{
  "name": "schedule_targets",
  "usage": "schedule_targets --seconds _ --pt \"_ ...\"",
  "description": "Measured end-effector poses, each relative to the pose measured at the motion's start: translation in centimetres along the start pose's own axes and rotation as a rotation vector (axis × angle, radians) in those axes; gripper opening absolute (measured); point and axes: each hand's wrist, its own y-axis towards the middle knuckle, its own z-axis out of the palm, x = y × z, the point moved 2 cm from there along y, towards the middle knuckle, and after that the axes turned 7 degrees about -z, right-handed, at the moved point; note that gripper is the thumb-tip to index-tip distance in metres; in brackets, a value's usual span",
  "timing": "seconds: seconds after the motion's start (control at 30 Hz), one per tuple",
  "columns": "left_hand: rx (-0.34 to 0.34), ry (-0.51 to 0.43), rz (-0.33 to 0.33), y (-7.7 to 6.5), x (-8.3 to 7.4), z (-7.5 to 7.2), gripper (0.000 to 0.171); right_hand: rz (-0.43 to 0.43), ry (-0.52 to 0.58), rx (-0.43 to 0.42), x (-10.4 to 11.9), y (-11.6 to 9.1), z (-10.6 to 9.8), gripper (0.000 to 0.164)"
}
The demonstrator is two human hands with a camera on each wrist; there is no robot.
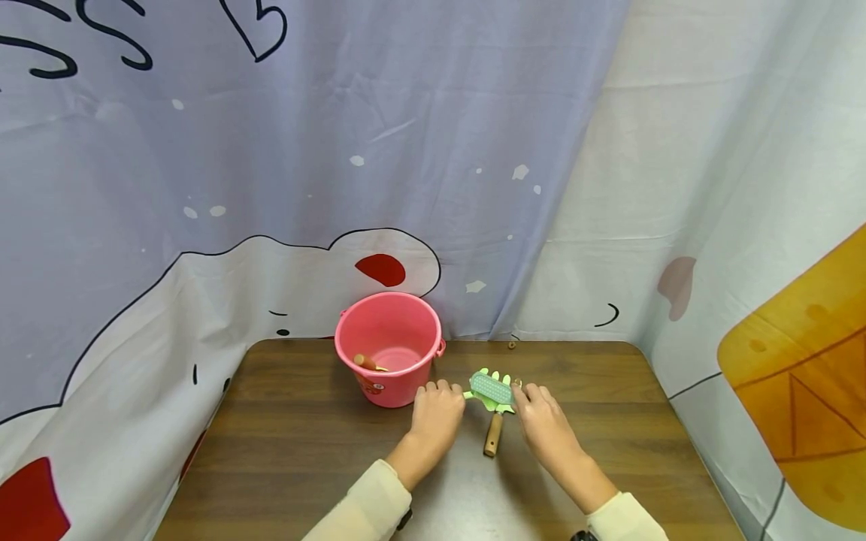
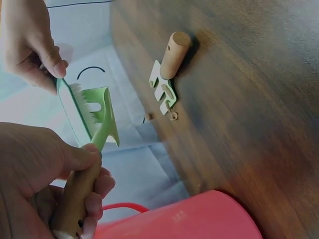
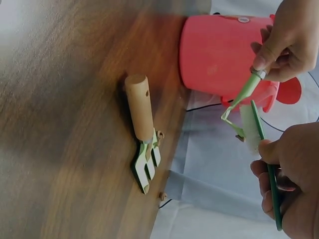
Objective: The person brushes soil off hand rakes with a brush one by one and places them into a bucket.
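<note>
Item: two pale sleeves, lower centre and lower right of the head view, a dark band showing at each wrist.

Item: one counter, brown wood grain, across the lower half of the head view.

Item: left hand, low centre of the head view; fingers curled firmly round the wooden handle of a light-green tool, whose bent, slotted head stands clear of the grip.

Item: right hand, right of the other; fingers and thumb pinching a green brush, white bristles turned to the tool's head. Whether bristles and head touch I cannot tell from here.

Item: one small fork, wooden handle, light-green prongs, lying on the counter just right of centre in the head view, partly hidden by the brush.

Item: one pink bucket, upright near the counter's far edge, centre of the head view, with a wooden handle lying inside.

Item: one tiny brown object, at the far edge, right of the bucket; too small to name.

Item: printed cloth, lavender and white, hanging behind everything, filling the upper frame.
</note>
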Motion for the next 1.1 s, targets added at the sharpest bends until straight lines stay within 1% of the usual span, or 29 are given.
schedule_targets --seconds 0.17,0.37,0.67,0.97,1.1 --pt "0.005 0.002 -0.001 -0.2 0.2 0.4 0.012 0.029 -0.003 0.018 -0.4 0.0 -0.2 0.032" --pt "-0.012 0.002 0.003 -0.2 0.4 0.6 0.011 0.057 0.006 0.033 -1.0 -0.1 -0.2 0.035" --pt "-0.034 -0.004 0.005 -0.3 0.5 0.4 0.012 0.045 -0.002 -0.026 -1.6 -0.2 -0.4 0.034" --pt "-0.049 0.009 0.01 -0.2 0.4 0.3 0.013 0.055 -0.008 -0.029 -1.7 -0.3 -0.6 0.034" --pt "-0.051 0.014 0.011 -0.3 0.4 0.2 0.014 0.07 -0.004 -0.012 -1.8 -0.3 -0.5 0.032"
